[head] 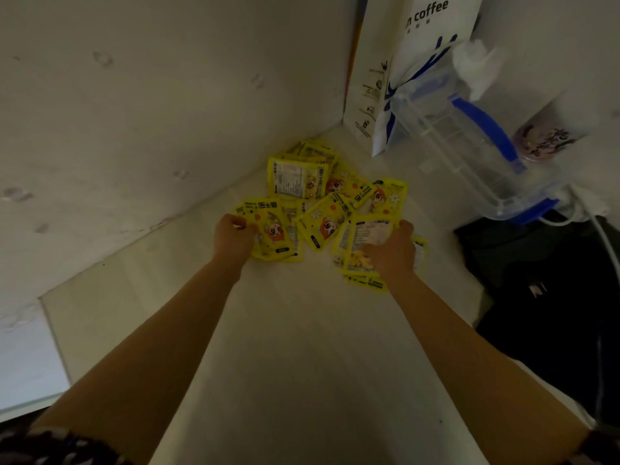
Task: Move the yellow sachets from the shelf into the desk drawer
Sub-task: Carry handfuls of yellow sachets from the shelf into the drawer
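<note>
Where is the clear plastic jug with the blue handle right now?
In the head view, upper right: the clear plastic jug with the blue handle stands beside the white coffee bag.

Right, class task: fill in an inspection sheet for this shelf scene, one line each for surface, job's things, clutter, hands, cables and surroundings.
Surface: pale shelf, dimly lit, meeting a wall on the left.
Job's things: yellow sachets lie in a loose overlapping pile near the back corner; none moved off yet; no drawer seen.
Clutter: white coffee bag stands upright at the back; clear box with blue clips tilts beside it; printed cup behind.
Hands: left hand grips sachets at the pile's left edge; right hand grips sachets at its right edge.
Cables: white cable runs down on the right.
Surroundings: dark object on the right.
</note>
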